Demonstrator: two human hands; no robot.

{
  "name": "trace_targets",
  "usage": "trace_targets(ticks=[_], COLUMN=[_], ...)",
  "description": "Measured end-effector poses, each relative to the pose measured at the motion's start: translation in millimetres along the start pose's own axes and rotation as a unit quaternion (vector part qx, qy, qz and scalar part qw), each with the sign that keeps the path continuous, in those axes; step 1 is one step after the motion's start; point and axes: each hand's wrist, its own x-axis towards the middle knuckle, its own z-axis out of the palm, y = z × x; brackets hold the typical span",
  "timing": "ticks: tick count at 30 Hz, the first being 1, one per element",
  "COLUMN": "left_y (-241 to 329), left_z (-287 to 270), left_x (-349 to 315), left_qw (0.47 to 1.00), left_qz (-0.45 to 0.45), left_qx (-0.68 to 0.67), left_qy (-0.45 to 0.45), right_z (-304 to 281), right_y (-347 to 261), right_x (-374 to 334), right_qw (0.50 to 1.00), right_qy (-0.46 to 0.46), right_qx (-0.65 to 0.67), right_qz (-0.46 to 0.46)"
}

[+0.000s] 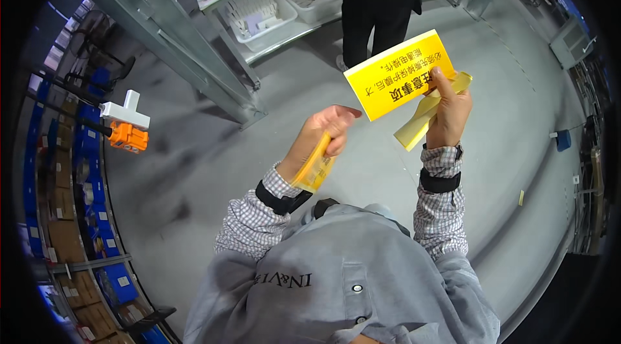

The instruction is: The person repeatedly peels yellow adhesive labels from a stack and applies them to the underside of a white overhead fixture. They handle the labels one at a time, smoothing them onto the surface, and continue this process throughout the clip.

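Observation:
My right hand (451,111) is closed on a yellow printed label (398,75), its thumb pressing on the face near the right end. A pale yellow folded strip (417,124) is in the same hand, sticking out below and beside the label. Left of it, my left hand (323,137) curls round another yellow printed piece (315,166), which hangs down along the wrist. Whether that is one sheet or several I cannot tell. The left fingertips point toward the label's lower left corner, a little apart from it.
Ahead, a person (378,7) stands at a white workbench (284,40) whose lower shelf holds white bins (259,17). A steel column (174,40) rises at left, near an orange and white device (128,130). Shelves with blue bins (116,282) line the left; a yellow scrap (521,198) lies on the floor.

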Motion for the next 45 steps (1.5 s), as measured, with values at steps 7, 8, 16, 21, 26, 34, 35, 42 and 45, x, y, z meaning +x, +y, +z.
trace_targets(ticks=[7, 8, 16, 21, 26, 34, 35, 42, 45], left_y=[7, 7, 14, 20, 19, 17, 19, 23, 21], left_z=[26, 28, 30, 35, 43, 48, 49, 54, 50], left_x=[3, 4, 20, 32, 41, 53, 53, 52, 50], left_qw=[0.995, 0.994, 0.982, 0.976, 0.964, 0.937, 0.934, 0.897, 0.889], left_qz=[0.047, 0.055, 0.093, 0.135, 0.156, 0.207, 0.211, 0.216, 0.201], left_qx=[0.056, 0.058, 0.094, 0.094, 0.138, 0.23, 0.242, 0.338, 0.358], left_qy=[0.074, 0.081, 0.131, 0.144, 0.166, 0.161, 0.159, 0.183, 0.203], right_z=[10, 13, 19, -7, 4, 18, 18, 16, 24], right_y=[4, 5, 15, 10, -31, -16, -16, -14, -20], right_x=[4, 5, 27, 68, 43, 35, 35, 40, 35], right_qw=[1.0, 1.0, 0.996, 0.985, 0.887, 0.834, 0.842, 0.845, 0.801], right_qy=[-0.008, -0.009, -0.072, 0.01, -0.302, -0.464, -0.466, -0.477, -0.486], right_qx=[-0.009, -0.006, 0.025, -0.088, -0.239, -0.252, -0.245, -0.233, -0.302], right_qz=[-0.002, -0.003, -0.05, -0.146, -0.257, -0.162, -0.121, -0.064, -0.178])
